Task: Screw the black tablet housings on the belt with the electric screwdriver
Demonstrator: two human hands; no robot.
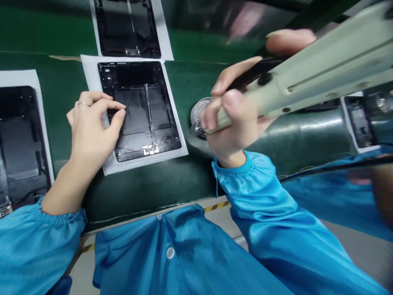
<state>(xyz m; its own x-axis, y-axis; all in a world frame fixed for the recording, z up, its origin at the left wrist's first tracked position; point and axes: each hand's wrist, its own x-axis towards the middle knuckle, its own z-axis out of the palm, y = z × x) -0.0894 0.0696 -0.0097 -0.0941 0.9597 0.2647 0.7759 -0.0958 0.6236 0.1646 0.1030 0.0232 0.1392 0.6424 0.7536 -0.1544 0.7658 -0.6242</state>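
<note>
My left hand (95, 119), a ring on one finger, is over the left edge of a black tablet housing (138, 110). Its thumb and index fingertips are pressed together; whatever they may hold is too small to make out. The open housing lies on a white sheet (110, 169), with a flat ribbon cable (149, 110) and a small circuit board (151, 149) inside. My right hand (233, 123) is wrapped round a pale green electric screwdriver (307, 78), blurred by motion. Its front end points down-left near a round perforated metal dish (198, 108), partly hidden by my fingers.
Another tablet housing (125, 28) lies directly behind, and one more (18, 139) sits at the left. Further right is a smaller-looking device (360, 121) on white sheeting. The green bench (147, 188) ends at a front edge by my blue smock. A blurred blue-clad person (331, 192) is at the right.
</note>
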